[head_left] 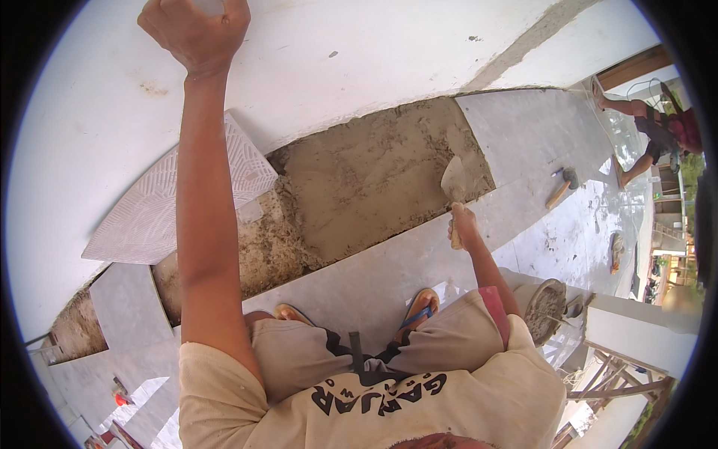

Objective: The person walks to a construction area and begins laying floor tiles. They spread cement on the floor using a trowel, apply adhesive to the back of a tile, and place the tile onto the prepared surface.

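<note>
My left hand (198, 34) is raised against the white wall (321, 60) at the top, fingers curled; what they hold, if anything, I cannot make out. My right hand (464, 224) grips a pointed trowel (453, 178), its blade over a rectangular bed of wet grey mortar (374, 194) along the wall. A grey tile (127, 224), its ridged back showing, lies tilted by the wall left of the bed, partly behind my left forearm. Rough dry screed (269, 254) shows below it. My sandalled feet stand on laid grey tiles at the bed's near side.
A mallet (561, 187) lies on the tiles (523, 135) at the right. A bucket of mortar (540, 314) stands at my right. Another person's bare legs (628, 168) are at the far right. A white ledge (621, 329) and wooden framework are at lower right. A small red-handled tool (120, 396) lies at lower left.
</note>
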`<move>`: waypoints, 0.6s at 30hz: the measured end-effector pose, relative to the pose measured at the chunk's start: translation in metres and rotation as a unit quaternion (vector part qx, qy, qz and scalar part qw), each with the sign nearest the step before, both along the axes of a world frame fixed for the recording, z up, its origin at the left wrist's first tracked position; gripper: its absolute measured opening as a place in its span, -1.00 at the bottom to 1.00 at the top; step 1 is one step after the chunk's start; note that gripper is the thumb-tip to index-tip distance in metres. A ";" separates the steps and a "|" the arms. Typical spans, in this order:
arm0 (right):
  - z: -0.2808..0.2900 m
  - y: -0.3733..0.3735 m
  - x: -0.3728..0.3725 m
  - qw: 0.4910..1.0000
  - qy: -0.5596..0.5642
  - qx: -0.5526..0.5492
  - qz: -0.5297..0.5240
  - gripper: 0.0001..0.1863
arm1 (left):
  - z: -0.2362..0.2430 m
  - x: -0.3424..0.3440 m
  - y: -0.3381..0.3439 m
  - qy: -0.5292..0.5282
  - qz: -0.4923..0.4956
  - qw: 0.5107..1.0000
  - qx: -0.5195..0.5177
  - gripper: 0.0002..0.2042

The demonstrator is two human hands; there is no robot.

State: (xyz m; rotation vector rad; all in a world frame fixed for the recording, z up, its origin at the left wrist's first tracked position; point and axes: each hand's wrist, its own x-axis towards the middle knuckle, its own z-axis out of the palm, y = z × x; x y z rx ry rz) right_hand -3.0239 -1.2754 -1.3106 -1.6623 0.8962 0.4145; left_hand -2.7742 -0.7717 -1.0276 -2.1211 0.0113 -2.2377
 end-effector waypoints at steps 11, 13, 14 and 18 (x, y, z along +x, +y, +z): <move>0.020 0.070 0.038 0.984 -0.012 0.004 0.176 -0.54 | 0.022 -0.012 0.003 -0.079 -0.148 0.983 0.071 -0.63; 0.039 0.088 0.055 0.941 -0.008 -0.097 0.324 -0.48 | 0.025 -0.010 0.002 -0.081 -0.150 0.981 0.088 -0.62; 0.046 0.102 0.065 0.911 0.003 -0.143 0.386 -0.45 | 0.025 -0.011 0.002 -0.079 -0.151 0.981 0.097 -0.62; 0.030 0.138 0.087 0.760 -0.125 -0.280 0.573 -0.42 | -0.003 -0.009 0.001 0.120 -0.015 0.989 -0.091 -0.48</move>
